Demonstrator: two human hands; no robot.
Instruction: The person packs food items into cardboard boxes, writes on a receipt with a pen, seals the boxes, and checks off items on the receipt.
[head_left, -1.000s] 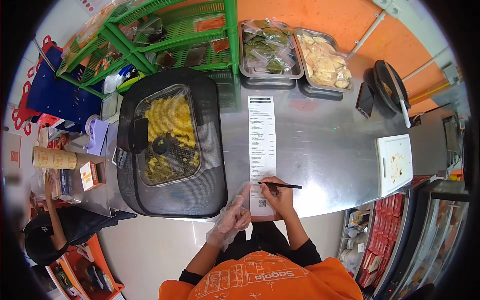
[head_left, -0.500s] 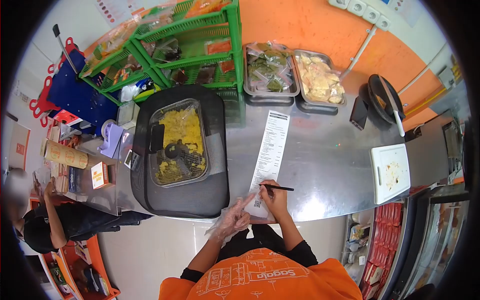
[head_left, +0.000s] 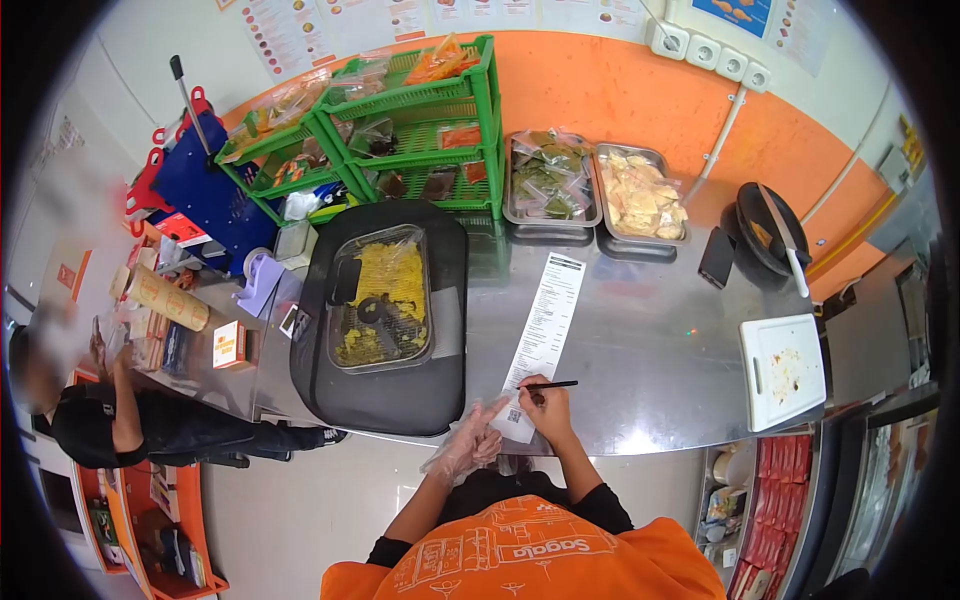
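A long printed receipt lies flat on the steel table, its lower end towards me. My right hand grips a black pen over the lower part of the receipt, close to the printed code. In a clear plastic glove, my left hand points its index finger at the receipt's left edge, with the other fingers curled. Left of the receipt, a clear lidded tub of yellow food sits on a black padded case.
Green stacked baskets hold bagged goods at the back left. Behind the receipt are metal trays of green packets and pale pieces. On the right lie a black phone-like object, a pan and a white cutting board. Another person stands at left.
The view has tilted up slightly, so the table things sit lower in the picture. Both hands stay at the receipt's lower end, the pen still in my right hand.
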